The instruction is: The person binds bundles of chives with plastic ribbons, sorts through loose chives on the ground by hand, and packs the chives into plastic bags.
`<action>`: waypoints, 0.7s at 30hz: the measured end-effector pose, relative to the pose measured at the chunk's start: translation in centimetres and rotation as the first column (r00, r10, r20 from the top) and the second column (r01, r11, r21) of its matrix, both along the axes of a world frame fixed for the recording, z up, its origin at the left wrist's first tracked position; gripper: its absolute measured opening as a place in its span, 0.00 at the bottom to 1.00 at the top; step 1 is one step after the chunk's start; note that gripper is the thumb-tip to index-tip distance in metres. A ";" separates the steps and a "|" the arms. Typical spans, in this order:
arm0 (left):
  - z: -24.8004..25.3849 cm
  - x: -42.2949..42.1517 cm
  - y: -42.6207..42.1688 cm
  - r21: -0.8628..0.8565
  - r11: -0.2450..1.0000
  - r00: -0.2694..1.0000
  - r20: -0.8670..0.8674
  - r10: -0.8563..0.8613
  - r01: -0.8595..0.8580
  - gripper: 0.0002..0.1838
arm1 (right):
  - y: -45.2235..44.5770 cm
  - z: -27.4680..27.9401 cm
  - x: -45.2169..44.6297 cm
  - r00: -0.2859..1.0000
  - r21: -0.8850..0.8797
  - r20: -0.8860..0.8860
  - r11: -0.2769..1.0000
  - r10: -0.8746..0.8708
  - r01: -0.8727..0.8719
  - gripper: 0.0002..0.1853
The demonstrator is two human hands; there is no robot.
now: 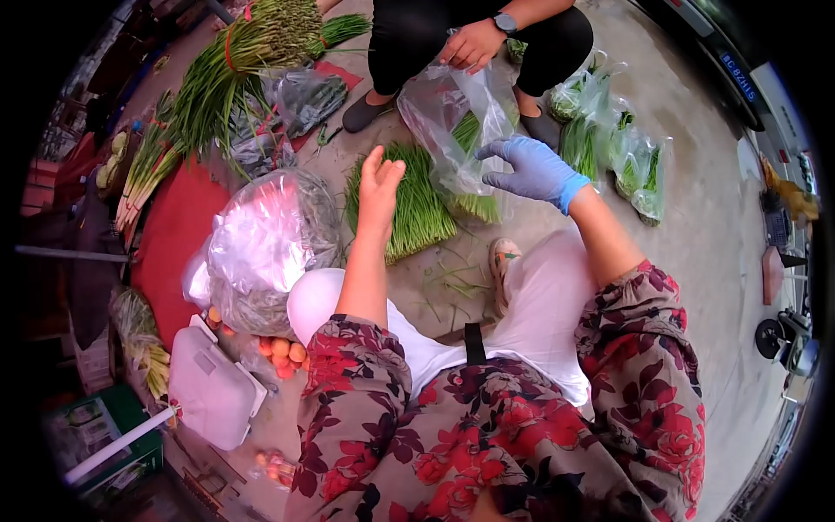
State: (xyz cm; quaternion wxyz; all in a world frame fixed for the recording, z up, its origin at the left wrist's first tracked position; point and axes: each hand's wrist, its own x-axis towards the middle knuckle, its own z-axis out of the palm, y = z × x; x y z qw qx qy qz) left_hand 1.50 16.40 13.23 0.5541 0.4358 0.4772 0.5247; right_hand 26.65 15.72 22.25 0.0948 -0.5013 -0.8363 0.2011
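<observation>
My left hand (380,190), bare, is raised over a pile of thin green stalks (409,209) on the ground, fingers stretched out and nothing in them. In a blue glove, my right hand (532,168) has its thumb and fingers apart beside a clear plastic bag (448,130). Whether the glove touches the bag I cannot tell. Green stalks (474,204) show in and below the bag. Another person's hand (472,45), with a watch on the wrist, holds the bag's top.
Bagged greens (639,174) lie at the right. To my left are a large bundle of long stalks (230,70), a stuffed plastic bag (274,235), orange fruit (283,352) and a white scale-like box (213,387). A vehicle (739,74) stands at the upper right.
</observation>
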 end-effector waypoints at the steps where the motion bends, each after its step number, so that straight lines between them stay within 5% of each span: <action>1: -0.7 1.8 -0.2 -0.104 0.989 0.958 -0.259 -0.126 0.102 0.34 | 2.0 -0.8 -0.1 0.990 0.024 0.127 0.997 0.069 -0.073 0.29; 5: -5.6 7.9 0.3 -0.018 0.937 0.496 -0.845 -0.200 0.348 0.45 | 9.1 -6.9 2.1 0.701 0.256 0.654 0.789 0.284 -0.558 0.42; 7: -6.8 9.9 2.0 -0.010 0.893 0.251 -0.958 -0.137 0.451 0.46 | 11.5 -13.7 3.7 0.715 0.274 0.649 0.796 0.260 -0.539 0.34; 9: -8.6 12.0 4.4 -0.075 0.820 -0.011 -0.996 -0.083 0.567 0.47 | 11.6 -17.3 4.2 0.729 -0.004 0.634 0.943 0.259 -0.332 0.27; 10: -9.9 12.8 5.3 -0.123 0.777 -0.141 -0.989 -0.045 0.618 0.48 | 11.4 -18.1 4.8 0.666 -0.089 0.651 0.908 0.364 -0.410 0.21; 11: -11.9 13.5 6.3 -0.060 0.724 -0.166 -0.983 0.077 0.687 0.46 | 11.0 -19.0 5.4 0.595 -0.178 0.655 0.861 0.466 -0.477 0.16; 13: -16.2 15.1 7.8 0.052 0.573 -0.161 -0.936 0.314 0.818 0.43 | 9.0 -19.7 6.1 0.726 -0.296 0.487 0.874 0.485 -0.386 0.15; 14: -17.9 15.6 8.5 -0.057 0.491 -0.193 -0.954 0.230 0.869 0.30 | 8.5 -19.9 6.8 0.784 -0.363 0.397 0.866 0.477 -0.343 0.15; 17: -18.6 15.1 9.4 -0.585 0.340 -0.630 -0.777 0.028 0.737 0.19 | 7.4 -20.8 9.4 0.893 -0.424 0.322 0.891 0.315 -0.162 0.19; 19: -20.9 13.1 9.6 -0.785 0.243 -0.704 -0.619 -0.348 0.570 0.15 | 8.2 -23.4 12.0 0.966 -0.512 0.241 0.858 0.090 0.047 0.24; 21: -22.4 10.1 8.8 -0.753 0.247 -0.578 -0.636 -0.512 0.609 0.17 | 10.0 -26.6 13.9 0.965 -0.586 0.259 0.787 -0.044 0.193 0.25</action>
